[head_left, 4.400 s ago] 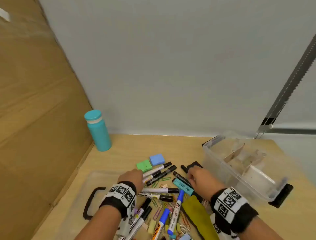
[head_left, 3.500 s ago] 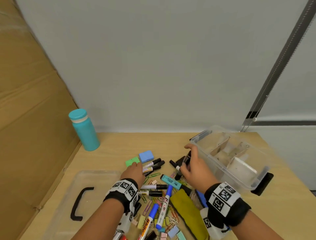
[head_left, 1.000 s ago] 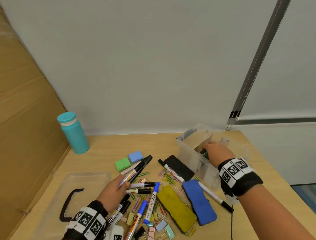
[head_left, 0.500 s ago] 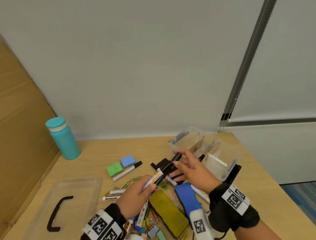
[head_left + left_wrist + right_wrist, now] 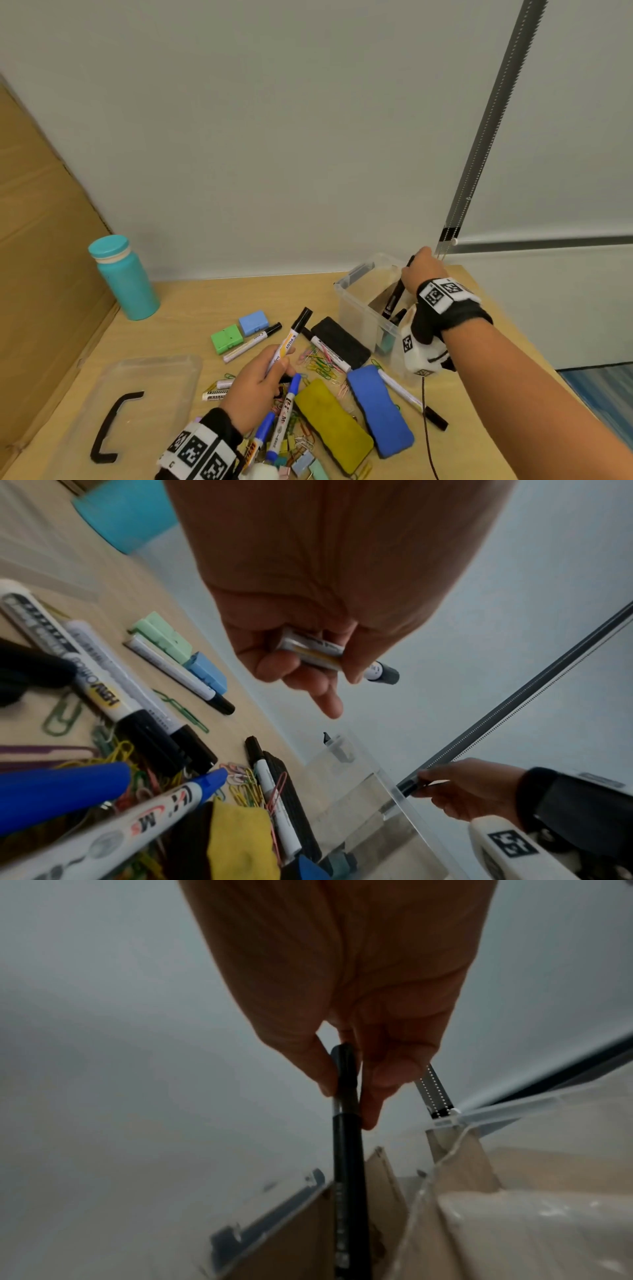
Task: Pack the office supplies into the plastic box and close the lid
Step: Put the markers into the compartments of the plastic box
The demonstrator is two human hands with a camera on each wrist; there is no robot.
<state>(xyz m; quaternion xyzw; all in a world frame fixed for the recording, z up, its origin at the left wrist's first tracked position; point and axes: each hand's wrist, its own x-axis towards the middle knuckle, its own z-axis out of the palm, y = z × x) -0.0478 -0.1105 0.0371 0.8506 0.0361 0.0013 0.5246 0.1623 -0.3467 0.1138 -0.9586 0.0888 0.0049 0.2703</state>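
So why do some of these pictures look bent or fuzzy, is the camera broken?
No, just wide lenses. Head view: sharp and evenly lit, though the wall strip leans from distortion. Left wrist view: the blue marker nearest the lens is blurred, while the left hand looms oversized. Right wrist view: dim and soft, with the right hand, black pen and box all smeared.

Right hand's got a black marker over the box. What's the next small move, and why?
Probably lower and let go: the right hand pinches the black marker nearly upright, its lower end already inside the plastic box between the cardboard dividers. The left hand already grips a white marker to follow.
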